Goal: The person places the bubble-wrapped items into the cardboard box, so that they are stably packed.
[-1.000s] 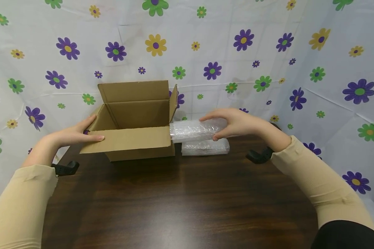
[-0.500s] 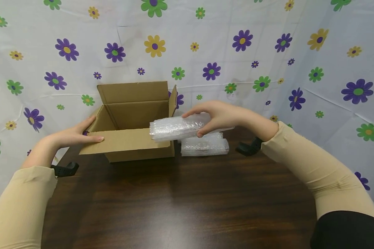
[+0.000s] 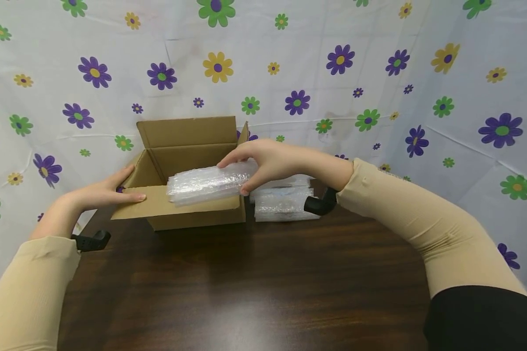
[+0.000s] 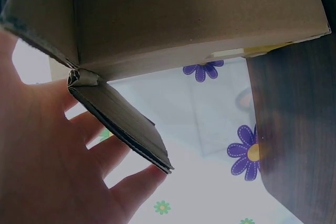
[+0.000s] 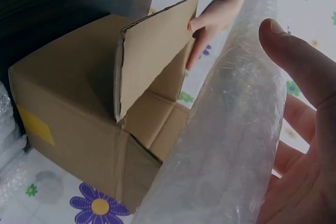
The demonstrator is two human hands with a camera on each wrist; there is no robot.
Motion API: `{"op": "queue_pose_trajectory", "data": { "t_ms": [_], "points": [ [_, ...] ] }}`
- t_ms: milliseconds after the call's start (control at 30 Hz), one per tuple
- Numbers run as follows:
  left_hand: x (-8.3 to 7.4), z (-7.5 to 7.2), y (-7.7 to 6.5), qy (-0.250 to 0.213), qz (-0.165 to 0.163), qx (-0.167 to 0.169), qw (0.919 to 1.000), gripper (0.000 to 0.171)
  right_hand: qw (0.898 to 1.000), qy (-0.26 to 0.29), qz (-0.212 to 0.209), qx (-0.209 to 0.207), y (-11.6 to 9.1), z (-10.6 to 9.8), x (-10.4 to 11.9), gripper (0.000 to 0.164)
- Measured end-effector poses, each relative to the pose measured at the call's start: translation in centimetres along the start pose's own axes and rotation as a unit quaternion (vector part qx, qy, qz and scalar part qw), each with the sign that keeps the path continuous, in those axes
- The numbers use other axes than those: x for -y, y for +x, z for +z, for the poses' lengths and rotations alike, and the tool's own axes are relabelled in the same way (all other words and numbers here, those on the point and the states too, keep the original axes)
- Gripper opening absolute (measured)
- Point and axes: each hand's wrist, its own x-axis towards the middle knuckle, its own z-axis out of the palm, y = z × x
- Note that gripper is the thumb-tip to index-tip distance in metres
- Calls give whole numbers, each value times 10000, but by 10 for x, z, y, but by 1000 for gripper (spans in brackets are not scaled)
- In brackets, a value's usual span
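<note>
An open cardboard box (image 3: 193,161) stands at the back left of the table in the head view, flaps spread. My left hand (image 3: 96,191) holds its left front corner, thumb on the front flap (image 3: 158,207) and fingers along the left flap (image 4: 123,119). Over the front flap and the box's opening, my right hand (image 3: 268,161) grips one end of a bubble-wrap bundle (image 3: 206,184). In the right wrist view, the bundle (image 5: 226,114) lies between thumb and fingers; whether anything is wrapped inside cannot be seen. The box's floor is hidden in the head view.
More bubble-wrap bundles (image 3: 283,204) lie right of the box, partly behind my right wrist. A flower-printed white curtain (image 3: 263,63) hangs close behind the box and along the right side. The dark wooden table (image 3: 246,273) extends toward me.
My right hand has carried the bubble-wrap bundle leftward, from beside the box to over its front flap and opening. The left hand and the box have stayed in place.
</note>
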Motion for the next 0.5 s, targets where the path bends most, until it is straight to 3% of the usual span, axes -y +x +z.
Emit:
{"op": "queue_pose_trajectory", "data": {
  "t_ms": [333, 500],
  "points": [
    [0, 0, -1, 43, -28, -13, 10000, 103, 9995, 277, -44, 114, 41, -9, 12, 60],
    [4, 0, 0, -193, 230, -95, 9995, 102, 9994, 77, 142, 320, 69, -11, 17, 60]
  ]
}}
